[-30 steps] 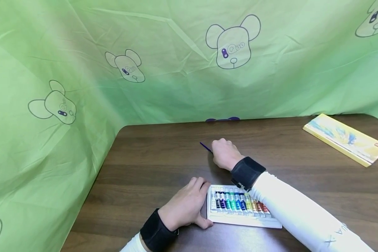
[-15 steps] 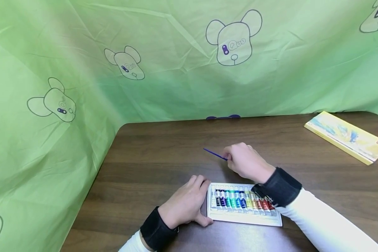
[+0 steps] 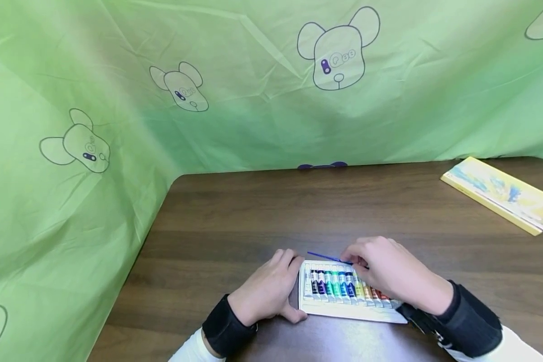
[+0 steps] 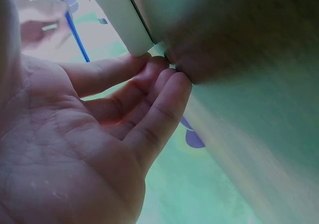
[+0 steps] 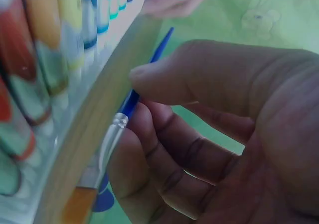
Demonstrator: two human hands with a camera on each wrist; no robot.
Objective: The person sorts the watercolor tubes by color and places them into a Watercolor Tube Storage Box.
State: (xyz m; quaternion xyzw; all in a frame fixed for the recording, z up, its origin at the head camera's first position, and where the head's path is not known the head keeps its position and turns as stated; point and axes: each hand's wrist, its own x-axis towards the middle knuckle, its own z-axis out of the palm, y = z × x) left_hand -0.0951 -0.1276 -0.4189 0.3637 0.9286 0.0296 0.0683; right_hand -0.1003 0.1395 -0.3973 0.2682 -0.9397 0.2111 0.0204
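My right hand point(image 3: 384, 264) pinches a blue-handled paintbrush point(image 3: 322, 256) between thumb and fingers, just above the far edge of a white paint tray point(image 3: 350, 312). In the right wrist view the brush's metal ferrule point(image 5: 106, 147) and brown bristles point(image 5: 79, 204) point down along the tray's side. Coloured paint tubes point(image 3: 335, 284) lie side by side in the tray; my right hand covers some at the right end. My left hand point(image 3: 269, 289) holds the tray's left end, its fingers at the far corner and thumb at the near corner. The left wrist view shows fingertips against the tray's white corner point(image 4: 142, 45).
A flat yellow box point(image 3: 502, 193) lies at the back right of the brown wooden table point(image 3: 235, 216). Behind and to the left hangs a green cloth point(image 3: 235, 125) printed with bear heads.
My right hand has come nearer and rightward, bringing the paintbrush from the table's middle to the tray's far edge. The left hand keeps its place at the tray.
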